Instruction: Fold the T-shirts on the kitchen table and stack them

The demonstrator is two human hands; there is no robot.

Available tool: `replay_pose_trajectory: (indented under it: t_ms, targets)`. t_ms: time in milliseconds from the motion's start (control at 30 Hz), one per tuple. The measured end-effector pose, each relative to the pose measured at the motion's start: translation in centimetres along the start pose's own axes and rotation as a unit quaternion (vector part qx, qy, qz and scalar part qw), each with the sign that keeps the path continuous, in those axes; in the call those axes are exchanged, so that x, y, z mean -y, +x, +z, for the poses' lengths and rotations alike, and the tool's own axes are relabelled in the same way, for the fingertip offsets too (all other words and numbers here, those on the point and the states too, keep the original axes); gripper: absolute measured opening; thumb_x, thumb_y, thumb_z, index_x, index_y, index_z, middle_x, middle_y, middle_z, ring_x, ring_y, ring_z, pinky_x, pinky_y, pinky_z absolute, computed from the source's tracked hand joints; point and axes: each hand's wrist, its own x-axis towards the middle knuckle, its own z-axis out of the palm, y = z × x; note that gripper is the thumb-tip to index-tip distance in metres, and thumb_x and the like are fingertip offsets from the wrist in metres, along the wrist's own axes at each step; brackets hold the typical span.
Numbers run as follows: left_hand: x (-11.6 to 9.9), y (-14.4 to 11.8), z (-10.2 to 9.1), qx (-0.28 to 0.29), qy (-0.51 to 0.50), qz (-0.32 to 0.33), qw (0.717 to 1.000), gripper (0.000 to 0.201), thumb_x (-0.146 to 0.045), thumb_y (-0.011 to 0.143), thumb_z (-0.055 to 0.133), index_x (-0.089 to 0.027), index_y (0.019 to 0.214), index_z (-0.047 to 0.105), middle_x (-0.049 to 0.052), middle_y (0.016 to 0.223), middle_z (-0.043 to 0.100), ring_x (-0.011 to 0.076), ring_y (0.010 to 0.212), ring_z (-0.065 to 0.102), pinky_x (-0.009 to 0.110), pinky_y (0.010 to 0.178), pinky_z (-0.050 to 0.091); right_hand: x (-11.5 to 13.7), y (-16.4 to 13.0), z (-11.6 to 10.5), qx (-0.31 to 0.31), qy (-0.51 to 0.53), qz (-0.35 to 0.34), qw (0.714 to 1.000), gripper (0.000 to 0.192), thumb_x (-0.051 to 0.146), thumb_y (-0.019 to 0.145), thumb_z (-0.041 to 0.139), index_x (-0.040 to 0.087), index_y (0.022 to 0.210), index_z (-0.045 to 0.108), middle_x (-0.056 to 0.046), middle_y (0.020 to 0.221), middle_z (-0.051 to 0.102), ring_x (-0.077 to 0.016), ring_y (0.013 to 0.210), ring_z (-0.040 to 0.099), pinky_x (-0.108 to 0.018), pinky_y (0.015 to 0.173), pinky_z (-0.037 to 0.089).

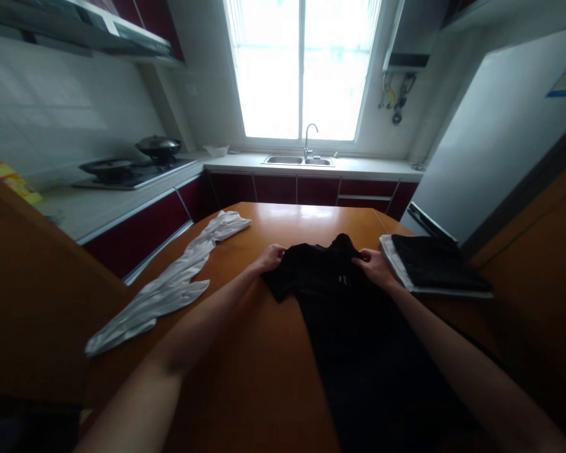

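Note:
A black short-sleeved shirt (330, 314) lies spread lengthwise on the wooden table (264, 377), its collar end away from me and a small light mark on the chest. My left hand (270, 257) pinches the shirt at its left shoulder and sleeve edge. Near the collar on the other side, my right hand (375, 267) grips the fabric with thumb and fingers closed. The lower part of the shirt runs toward me into dark shade, where its hem cannot be made out.
A crumpled white garment (179, 277) stretches along the table's left side. Folded black and white clothes (434, 264) are stacked at the right edge. Beyond stand a counter with a sink (297, 161), a stove (141, 173) with pans, and a refrigerator (504, 138).

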Motion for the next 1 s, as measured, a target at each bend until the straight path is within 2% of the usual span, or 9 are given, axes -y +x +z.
replay_pose_trajectory:
  t_ms: [167,267,433,533,633,733,833,933,1000]
  targets:
    - [0.1,-3.3,-3.9,-0.037,-0.023,-0.005,0.999,0.024,-0.020,0.063,0.053,-0.015,0.077,0.072,0.004,0.082,0.064,0.0181,0.075,0.060,0.027,0.069,0.050,-1.4,-2.5,-6.1,-0.092,0.124,0.026,0.988,0.039,0.050,0.066,0.078,0.016,0.083,0.072,-0.008,0.079,0.074,-0.0234,0.072,0.068,-0.034,0.068,0.054]
    - [-0.3,-5.2,-6.7,-0.057,-0.030,-0.007,0.998,0.025,-0.020,0.060,0.052,-0.017,0.080,0.067,0.002,0.080,0.065,0.0189,0.078,0.060,0.027,0.071,0.050,-1.1,-4.1,-9.2,-0.099,0.131,0.024,0.986,0.036,0.045,0.063,0.078,0.016,0.084,0.071,-0.008,0.081,0.074,-0.0236,0.076,0.068,-0.034,0.069,0.053]
    - [-1.3,-9.0,-11.0,-0.072,-0.027,-0.017,0.997,0.012,-0.023,0.061,0.051,-0.020,0.072,0.056,-0.003,0.063,0.055,0.0158,0.062,0.051,0.025,0.059,0.042,-0.8,-7.1,-14.1,-0.140,0.104,0.037,0.984,0.034,0.041,0.067,0.073,0.018,0.092,0.072,-0.007,0.082,0.071,-0.0216,0.074,0.065,-0.029,0.060,0.049]
    - [-2.0,-11.7,-12.2,-0.084,-0.058,-0.005,0.995,0.015,-0.023,0.062,0.052,-0.019,0.076,0.055,-0.003,0.067,0.055,0.0153,0.064,0.052,0.025,0.059,0.042,-1.6,-8.6,-16.0,-0.170,0.076,0.048,0.981,0.029,0.036,0.069,0.069,0.019,0.091,0.073,-0.007,0.083,0.071,-0.0207,0.072,0.064,-0.029,0.059,0.047]
    - [-3.1,-14.2,-12.1,-0.062,-0.132,0.001,0.989,0.026,-0.024,0.064,0.056,-0.018,0.089,0.058,-0.002,0.075,0.060,0.0154,0.068,0.056,0.024,0.061,0.045,-2.3,-9.7,-16.4,-0.173,0.021,0.051,0.983,0.023,0.030,0.068,0.067,0.018,0.086,0.074,-0.007,0.081,0.071,-0.0211,0.074,0.064,-0.030,0.064,0.048]
    - [-4.8,-16.6,-11.6,0.021,-0.198,0.000,0.980,0.041,-0.024,0.066,0.060,-0.019,0.106,0.061,-0.001,0.083,0.067,0.0165,0.073,0.061,0.024,0.064,0.047,-2.2,-10.1,-15.9,-0.176,-0.013,0.039,0.984,0.022,0.029,0.068,0.065,0.017,0.084,0.074,-0.007,0.079,0.071,-0.0215,0.075,0.063,-0.032,0.067,0.048]
    - [-6.9,-19.2,-11.9,0.206,-0.207,-0.015,0.956,0.047,-0.029,0.070,0.068,-0.021,0.116,0.067,0.002,0.090,0.072,0.0184,0.077,0.064,0.024,0.067,0.049,-1.1,-9.6,-15.0,-0.172,-0.014,0.011,0.985,0.024,0.031,0.069,0.067,0.016,0.085,0.075,-0.008,0.079,0.071,-0.0216,0.074,0.063,-0.032,0.068,0.049]
    - [-8.8,-21.0,-12.6,0.404,-0.182,-0.053,0.895,0.048,-0.038,0.064,0.082,-0.023,0.109,0.076,0.004,0.090,0.076,0.0217,0.079,0.068,0.025,0.067,0.052,0.6,-8.4,-13.9,-0.156,0.004,-0.026,0.987,0.025,0.033,0.072,0.066,0.016,0.088,0.076,-0.008,0.083,0.073,-0.0223,0.075,0.064,-0.034,0.071,0.051]
    - [-9.5,-21.1,-12.5,0.450,-0.157,-0.070,0.876,0.046,-0.042,0.059,0.087,-0.022,0.100,0.079,0.005,0.088,0.077,0.0235,0.078,0.070,0.026,0.066,0.053,2.0,-7.5,-13.1,-0.147,0.020,-0.051,0.988,0.023,0.033,0.073,0.067,0.016,0.086,0.076,-0.009,0.088,0.074,-0.0238,0.080,0.066,-0.037,0.078,0.052]
